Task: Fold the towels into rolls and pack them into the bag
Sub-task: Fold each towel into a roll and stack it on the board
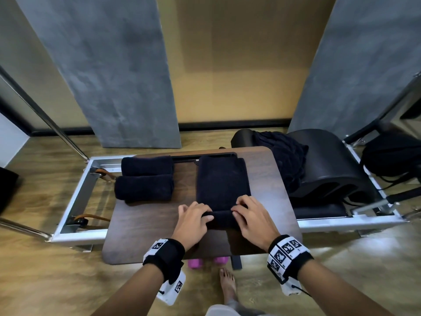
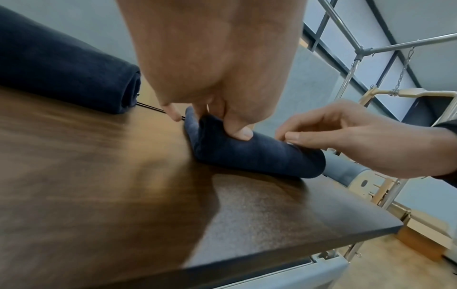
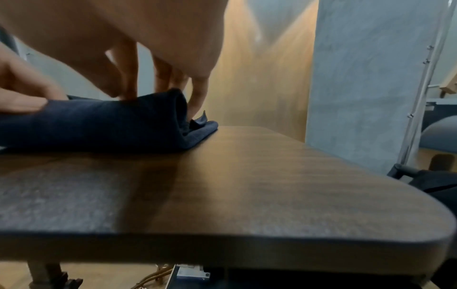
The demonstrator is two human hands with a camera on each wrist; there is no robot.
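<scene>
A dark navy towel (image 1: 222, 181) lies folded into a long strip on the dark wooden table (image 1: 145, 226), its near end rolled up (image 2: 252, 154) (image 3: 99, 125). My left hand (image 1: 196, 218) (image 2: 217, 117) grips the roll's left end, thumb underneath and fingers curled over the top. My right hand (image 1: 248, 215) (image 3: 158, 86) holds the right end the same way, fingertips pressed into the roll. Two finished navy rolls (image 1: 145, 165) (image 1: 143, 188) lie side by side at the table's back left; one roll (image 2: 61, 72) shows in the left wrist view. A black bag (image 1: 391, 156) sits at the far right.
A heap of dark towels (image 1: 287, 160) lies on a black arc barrel (image 1: 330, 165) right of the table. A metal-framed exercise bed (image 1: 75, 190) stands beneath and left. Pink dumbbells (image 1: 194, 263) and a bare foot (image 1: 227, 283) are on the floor under the table's near edge.
</scene>
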